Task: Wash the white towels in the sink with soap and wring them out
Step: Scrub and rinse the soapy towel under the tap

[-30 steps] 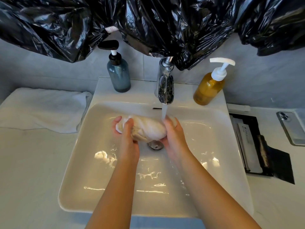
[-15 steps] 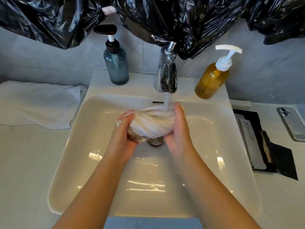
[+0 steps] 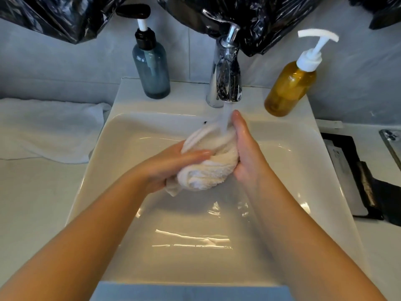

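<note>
A wet, twisted white towel (image 3: 208,170) is bunched over the white sink (image 3: 195,246), under water running from the chrome faucet (image 3: 225,68). My left hand (image 3: 169,168) grips the towel's left end, fingers laid across its top and cloth poking out below the palm. My right hand (image 3: 245,153) holds the right end with the palm against the cloth. One finger points up into the stream. A blue-grey pump bottle (image 3: 152,68) stands on the sink's back ledge at the left. An amber pump bottle (image 3: 288,88) stands at the right.
A second white towel (image 3: 50,129) lies flat on the counter left of the sink. To the right are a black tray (image 3: 355,170) and a phone (image 3: 392,144). Black plastic sheeting (image 3: 260,22) hangs above the faucet.
The camera has moved closer and tilted down. My left hand has turned over the towel's top, and the bundle now hangs lower at its left end. Water keeps running.
</note>
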Tool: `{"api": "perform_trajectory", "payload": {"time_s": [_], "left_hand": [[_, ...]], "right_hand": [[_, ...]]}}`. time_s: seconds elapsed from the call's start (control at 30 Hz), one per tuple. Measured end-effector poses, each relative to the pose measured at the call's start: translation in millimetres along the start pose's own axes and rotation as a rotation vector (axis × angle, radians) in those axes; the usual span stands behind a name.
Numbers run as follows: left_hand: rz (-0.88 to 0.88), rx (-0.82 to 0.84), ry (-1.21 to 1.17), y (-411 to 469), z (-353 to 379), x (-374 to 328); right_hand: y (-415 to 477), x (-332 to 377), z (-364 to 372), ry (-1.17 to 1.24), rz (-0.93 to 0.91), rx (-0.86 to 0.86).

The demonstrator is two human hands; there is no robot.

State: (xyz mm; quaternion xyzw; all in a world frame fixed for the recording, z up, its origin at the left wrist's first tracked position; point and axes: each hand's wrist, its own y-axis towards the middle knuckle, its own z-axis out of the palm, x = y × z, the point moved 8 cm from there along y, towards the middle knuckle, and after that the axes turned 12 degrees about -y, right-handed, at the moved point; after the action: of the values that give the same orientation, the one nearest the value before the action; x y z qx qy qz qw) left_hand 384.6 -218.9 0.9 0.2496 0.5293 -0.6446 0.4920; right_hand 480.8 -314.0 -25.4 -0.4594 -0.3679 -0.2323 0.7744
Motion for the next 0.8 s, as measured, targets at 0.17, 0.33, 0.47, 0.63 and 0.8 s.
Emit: {"api": "perform_trajectory", "payload": {"time_s": [0.17, 0.33, 0.47, 0.63, 0.8], "left_hand": [[0.305, -0.263, 0.025, 1.0, 2.1, -15.9], [0.374, -0.442, 0.339, -5.0, 3.5, -16.3], [0.2, -0.211, 0.254, -0.6, 7.5, -9.3], [0.113, 0.143, -0.333, -2.4, 35.4, -4.3], [0.31, -0.465, -0.073, 19.0, 9.9, 1.9]], "right_hand": [[-16.5, -6.3, -9.0, 0.006, 0.034, -0.038], [-25.7, -24.0, -12.0, -0.059, 0.007, -0.04], [-21.8, -13.2, -14.4, -0.18, -0.056, -0.061], [-25.8, 1.0, -15.7, -0.268, -0.104, 0.01], [-39.4, 0.7, -7.3, -0.46, -0.197, -0.089]]}}
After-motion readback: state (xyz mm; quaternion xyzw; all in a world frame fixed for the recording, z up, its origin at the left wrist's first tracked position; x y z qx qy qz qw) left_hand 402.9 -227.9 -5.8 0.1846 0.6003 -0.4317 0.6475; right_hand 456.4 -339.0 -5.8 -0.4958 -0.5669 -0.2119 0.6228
